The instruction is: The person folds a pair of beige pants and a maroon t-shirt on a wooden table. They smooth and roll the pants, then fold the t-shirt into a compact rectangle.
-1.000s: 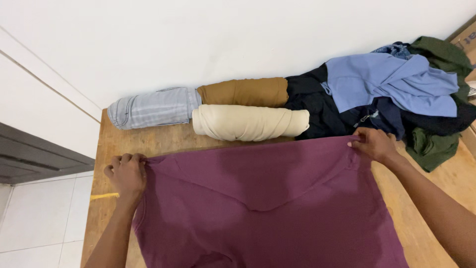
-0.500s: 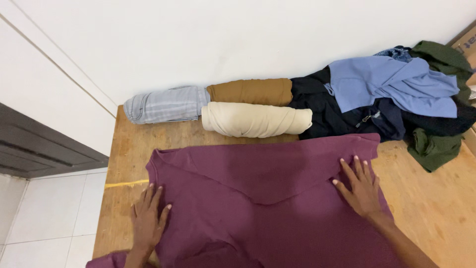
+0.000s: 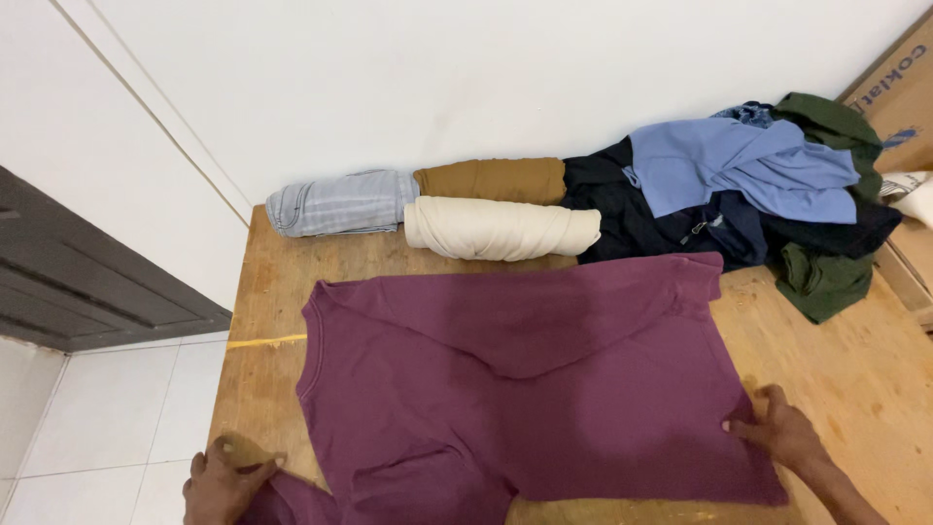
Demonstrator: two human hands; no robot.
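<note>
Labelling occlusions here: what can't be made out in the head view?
- Left hand: fingers curled at the maroon shirt sleeve; bottom edge cuts the wrist, so the grip is unclear.
- Shirt's lower hem: cut off by the bottom edge.
- Dark clothes pile: items overlap, so a count is impossible.
- Cardboard box: cropped at right.

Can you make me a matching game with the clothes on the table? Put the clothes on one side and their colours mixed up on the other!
Clothes:
1. big spread-out shirt
2. front rolled bundle
3. left-end rolled bundle by the wall
4. top garment on the heap

Colours:
A. cream
B. blue
C. maroon
D. pale striped grey-blue

Pairs: 1-C, 2-A, 3-D, 4-B
</note>
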